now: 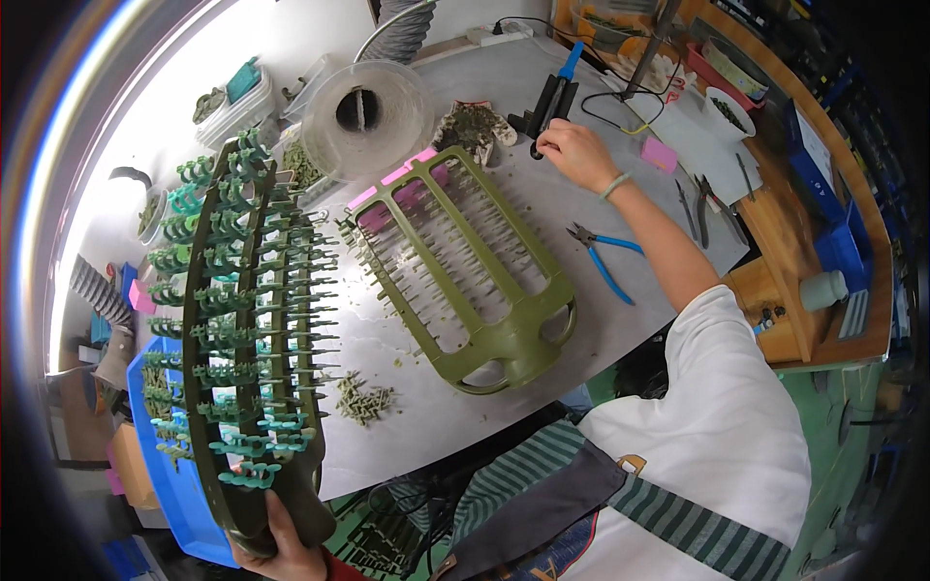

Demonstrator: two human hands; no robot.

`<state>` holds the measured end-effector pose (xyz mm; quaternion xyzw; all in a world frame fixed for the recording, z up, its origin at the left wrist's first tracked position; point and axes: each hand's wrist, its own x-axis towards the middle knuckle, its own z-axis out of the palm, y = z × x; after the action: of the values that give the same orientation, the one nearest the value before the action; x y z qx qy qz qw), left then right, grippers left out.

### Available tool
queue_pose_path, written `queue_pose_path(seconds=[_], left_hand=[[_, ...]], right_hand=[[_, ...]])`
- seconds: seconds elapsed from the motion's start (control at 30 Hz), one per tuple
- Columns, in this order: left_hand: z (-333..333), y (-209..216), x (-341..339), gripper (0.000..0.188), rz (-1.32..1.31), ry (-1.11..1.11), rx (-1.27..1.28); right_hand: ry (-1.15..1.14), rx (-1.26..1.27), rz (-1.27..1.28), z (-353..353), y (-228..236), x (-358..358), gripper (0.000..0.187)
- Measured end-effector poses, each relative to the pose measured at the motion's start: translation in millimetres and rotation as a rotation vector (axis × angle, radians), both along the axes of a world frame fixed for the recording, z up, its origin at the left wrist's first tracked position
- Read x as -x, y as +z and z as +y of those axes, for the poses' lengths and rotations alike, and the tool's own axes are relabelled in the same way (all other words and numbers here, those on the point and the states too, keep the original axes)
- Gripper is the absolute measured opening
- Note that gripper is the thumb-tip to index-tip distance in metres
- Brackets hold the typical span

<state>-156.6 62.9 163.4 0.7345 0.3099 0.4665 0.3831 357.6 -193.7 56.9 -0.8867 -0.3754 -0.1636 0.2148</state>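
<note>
In my left hand (281, 544), fingers close round the lower end of an olive-green rack (199, 358), held upright at the left. Rows of small green and teal pieces sit along its bars, and thin prongs stick out on its right side. My right hand (573, 153) is closed at the lower end of a black tool with a blue tip (554, 102), near the table's far side. Its fingertips are partly hidden. Between my hands a second olive-green rack (475, 320) lies on the table, with a pink block (407, 189) under its far end.
A heap of small green pieces (363, 399) lies on the grey table. Blue-handled pliers (605, 254) lie right of the flat rack. Behind are a clear round funnel (334, 145) and a soiled glove (470, 131). A blue bin (184, 504) stands left, and cables cross the far right.
</note>
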Motion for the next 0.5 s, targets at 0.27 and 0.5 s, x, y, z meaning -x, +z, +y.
queue_pose_path(seconds=[0.27, 0.5], left_hand=[[-5.7, 2.1, 1.5, 0.031, 0.034, 0.010, -0.035], [-7.8, 3.1, -1.6, 0.030, 0.047, -0.024, -0.039]], right_hand=[[0.008, 0.001, 0.001, 1.5, -1.5, -2.5, 0.013], [-0.008, -0.004, 0.015, -4.2, 2.4, -4.3, 0.014]])
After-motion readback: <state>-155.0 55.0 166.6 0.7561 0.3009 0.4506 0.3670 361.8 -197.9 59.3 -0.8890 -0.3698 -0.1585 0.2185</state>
